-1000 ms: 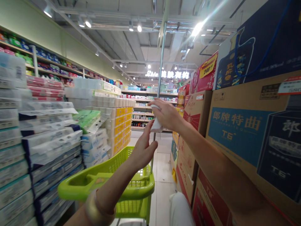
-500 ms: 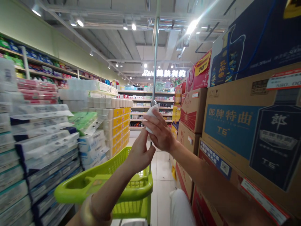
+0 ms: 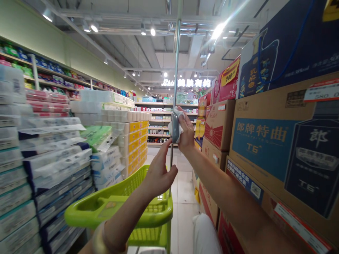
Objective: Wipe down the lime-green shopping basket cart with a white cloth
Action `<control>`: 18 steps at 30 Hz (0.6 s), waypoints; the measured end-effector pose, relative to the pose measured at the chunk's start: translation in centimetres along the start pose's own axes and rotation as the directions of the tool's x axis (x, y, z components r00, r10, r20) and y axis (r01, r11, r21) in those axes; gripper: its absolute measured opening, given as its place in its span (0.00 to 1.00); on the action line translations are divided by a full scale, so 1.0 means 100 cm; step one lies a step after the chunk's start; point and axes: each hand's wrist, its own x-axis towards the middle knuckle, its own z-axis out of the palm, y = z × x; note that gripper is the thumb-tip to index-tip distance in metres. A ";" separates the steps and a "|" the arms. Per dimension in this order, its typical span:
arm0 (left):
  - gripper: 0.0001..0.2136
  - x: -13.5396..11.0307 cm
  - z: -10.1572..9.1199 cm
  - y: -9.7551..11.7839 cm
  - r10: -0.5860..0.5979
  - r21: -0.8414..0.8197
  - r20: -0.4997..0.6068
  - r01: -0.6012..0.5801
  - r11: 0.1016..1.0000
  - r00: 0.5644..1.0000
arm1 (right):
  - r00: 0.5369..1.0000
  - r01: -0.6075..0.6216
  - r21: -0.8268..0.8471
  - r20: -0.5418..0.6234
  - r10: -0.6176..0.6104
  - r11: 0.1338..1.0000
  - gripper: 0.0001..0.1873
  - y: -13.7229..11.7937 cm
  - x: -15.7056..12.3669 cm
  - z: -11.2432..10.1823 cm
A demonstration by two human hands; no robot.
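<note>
My right hand point(image 3: 186, 135) is closed around a white cloth or tissue point(image 3: 180, 112), which it presses against the right side and back of a grey fitting point(image 3: 175, 127). This fitting sits on an upright metal pole point(image 3: 176, 63) straight ahead of me. Just below, my left hand point(image 3: 159, 174) has its index finger stretched up to the lower end of the fitting, with the thumb held apart; its other fingers are mostly hidden. Behind my left forearm is a green plastic shopping basket cart point(image 3: 119, 220), and the pole runs down along its right side.
Stacked liquor cartons point(image 3: 259, 137) rise close on my right. Packs of tissue paper point(image 3: 60, 169) are piled on the left, with yellow-and-white packs point(image 3: 135, 141) farther on. A tiled floor aisle point(image 3: 182, 187) leads to stocked shelves point(image 3: 159, 113) at the back.
My right hand has shifted with the white cloth from the front of the fitting to its right side and back, so the grey front now shows. My left hand stays almost in place.
</note>
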 end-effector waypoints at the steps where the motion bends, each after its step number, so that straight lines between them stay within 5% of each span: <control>1: 0.35 0.000 0.000 0.001 -0.002 0.009 0.002 0.002 1.000 1.000 | 1.000 -0.012 0.000 -0.012 0.012 1.000 0.25 0.003 0.005 0.001; 6: 0.36 0.001 -0.002 0.008 -0.008 0.045 0.016 0.007 0.999 1.000 | 0.991 -0.133 0.046 0.023 0.133 0.990 0.20 0.022 0.015 -0.004; 13: 0.38 -0.001 -0.002 0.007 0.024 0.080 0.021 -0.025 0.996 1.000 | 0.961 -0.253 0.129 0.147 0.234 0.959 0.17 0.043 -0.034 -0.027; 18: 0.37 -0.002 -0.001 0.007 0.026 0.085 0.018 -0.028 0.996 1.000 | 0.965 -0.234 0.083 0.143 0.220 0.969 0.15 0.026 -0.006 -0.026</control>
